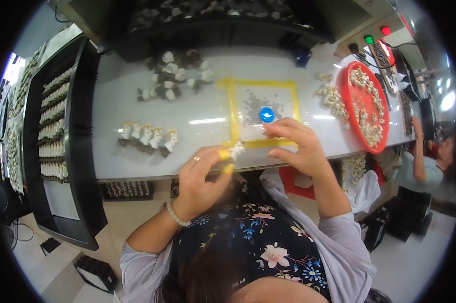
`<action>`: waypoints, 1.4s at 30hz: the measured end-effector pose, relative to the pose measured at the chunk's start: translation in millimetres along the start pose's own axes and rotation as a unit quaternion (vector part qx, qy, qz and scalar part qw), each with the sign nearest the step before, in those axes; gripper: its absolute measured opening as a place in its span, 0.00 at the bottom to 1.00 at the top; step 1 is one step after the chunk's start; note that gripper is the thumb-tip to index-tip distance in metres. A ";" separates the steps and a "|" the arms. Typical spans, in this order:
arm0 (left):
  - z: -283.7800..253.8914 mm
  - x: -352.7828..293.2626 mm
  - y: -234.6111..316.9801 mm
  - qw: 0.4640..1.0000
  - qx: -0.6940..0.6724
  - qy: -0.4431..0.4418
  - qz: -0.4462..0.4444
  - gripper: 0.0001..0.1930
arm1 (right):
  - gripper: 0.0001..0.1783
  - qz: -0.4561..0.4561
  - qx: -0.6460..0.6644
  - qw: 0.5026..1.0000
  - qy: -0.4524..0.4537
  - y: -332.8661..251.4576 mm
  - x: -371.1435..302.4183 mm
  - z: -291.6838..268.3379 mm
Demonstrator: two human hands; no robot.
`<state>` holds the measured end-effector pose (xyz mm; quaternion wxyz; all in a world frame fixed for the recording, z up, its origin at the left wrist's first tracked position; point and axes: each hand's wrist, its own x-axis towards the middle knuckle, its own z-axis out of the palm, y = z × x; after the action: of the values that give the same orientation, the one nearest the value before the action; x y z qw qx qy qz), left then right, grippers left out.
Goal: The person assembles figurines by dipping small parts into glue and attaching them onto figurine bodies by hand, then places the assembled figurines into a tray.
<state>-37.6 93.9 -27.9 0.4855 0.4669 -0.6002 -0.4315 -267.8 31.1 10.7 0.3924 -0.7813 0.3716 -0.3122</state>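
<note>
My left hand, with yellow covers on its thumb and a finger, pinches a small white figurine near the table's front edge. To its right my right hand hovers with thumb and fingers apart, and nothing shows between them. Just beyond its fingertips lies a round blue lid-like piece with a white middle. Many small grey specks surround that piece, inside a square of yellow tape. A short row of white figurines with dark bases and yellowish tops stands to the left.
More white and dark figurines lie farther back. On the right, a red oval tray of small cream pieces stands beside a loose heap. A black rack with rows of figurines flanks the left. Another person sits at far right.
</note>
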 end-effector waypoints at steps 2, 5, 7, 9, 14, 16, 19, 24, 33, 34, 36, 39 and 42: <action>-16.1 -6.6 -3.9 0.947 0.242 0.066 0.199 0.13 | 0.24 0.013 -0.012 1.000 0.011 6.0 -5.0 -3.1; -29.0 -17.7 -8.7 0.913 0.345 0.104 0.194 0.13 | 0.22 0.025 -0.046 0.997 0.049 14.4 -14.4 -3.2; -32.0 -21.4 -11.4 0.884 0.407 0.142 0.180 0.14 | 0.20 0.039 -0.068 0.991 0.108 17.0 -21.4 -3.4; -38.2 -24.1 -11.2 0.886 0.408 0.156 0.157 0.15 | 0.19 0.039 -0.073 0.989 0.120 19.1 -24.3 -1.8; -50.8 -28.0 -5.4 0.892 0.395 0.172 0.136 0.17 | 0.19 0.042 -0.112 0.980 0.159 28.9 -32.7 -2.5; -62.1 -29.1 -3.3 0.893 0.384 0.195 0.132 0.19 | 0.18 0.054 -0.113 0.972 0.197 33.9 -36.8 -3.4; -75.2 -24.1 4.5 0.878 0.428 0.189 0.104 0.16 | 0.18 0.068 -0.098 0.970 0.212 35.2 -37.3 -1.7; -76.9 -10.7 9.7 0.861 0.484 0.132 0.087 0.15 | 0.18 0.067 -0.109 0.971 0.200 36.5 -33.6 -1.7; -84.0 -8.9 4.3 0.822 0.525 0.120 0.182 0.12 | 0.18 0.073 -0.111 0.971 0.199 35.2 -31.7 0.1; -85.8 -8.2 8.5 0.816 0.525 0.119 0.212 0.13 | 0.17 0.074 -0.106 0.970 0.206 35.2 -31.6 1.0; -85.6 -7.6 11.1 0.808 0.523 0.118 0.243 0.13 | 0.17 0.057 -0.136 0.966 0.211 31.9 -31.7 2.2; -80.6 -6.3 12.4 0.796 0.523 0.131 0.277 0.06 | 0.17 0.009 -0.162 0.965 0.208 19.2 -25.4 8.9; -72.2 -6.5 10.3 0.798 0.500 0.133 0.309 0.05 | 0.18 -0.035 -0.105 0.984 0.140 -1.0 -8.1 27.3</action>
<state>32.6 97.5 -7.8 0.3673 0.4870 -0.7745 0.1676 -250.5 48.5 -3.6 0.2413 -0.7790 0.4262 -0.3914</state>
